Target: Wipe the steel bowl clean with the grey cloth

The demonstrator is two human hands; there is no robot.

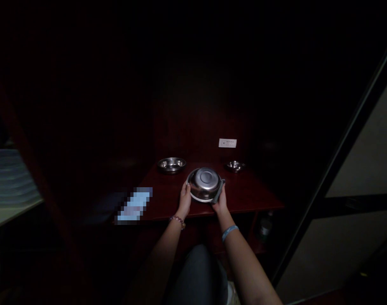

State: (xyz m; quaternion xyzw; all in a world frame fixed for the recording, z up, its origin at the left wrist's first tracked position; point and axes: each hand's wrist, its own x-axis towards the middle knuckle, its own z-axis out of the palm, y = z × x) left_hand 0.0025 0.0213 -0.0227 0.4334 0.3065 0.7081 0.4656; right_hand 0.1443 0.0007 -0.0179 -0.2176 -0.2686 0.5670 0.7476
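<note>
A shiny metal bowl (204,186) is held bottom outward above the dark red shelf (168,199), its flat base facing me. My left hand (185,199) grips its left rim, with the thumb on the outside. At the right rim my right hand (221,199) is closed on a grey cloth (218,192) pressed against the bowl; most of its fingers are hidden behind. Further back on the shelf, a wide metal bowl (171,165) stands upright on the left. A smaller metal bowl (235,166) stands on the right.
A white power socket (227,143) is on the back wall. The shelf's left front carries a pixelated bright patch (135,206). Below on the right stands a bottle (265,228). Dark side walls enclose the shelf, and a framed panel (355,169) is at right.
</note>
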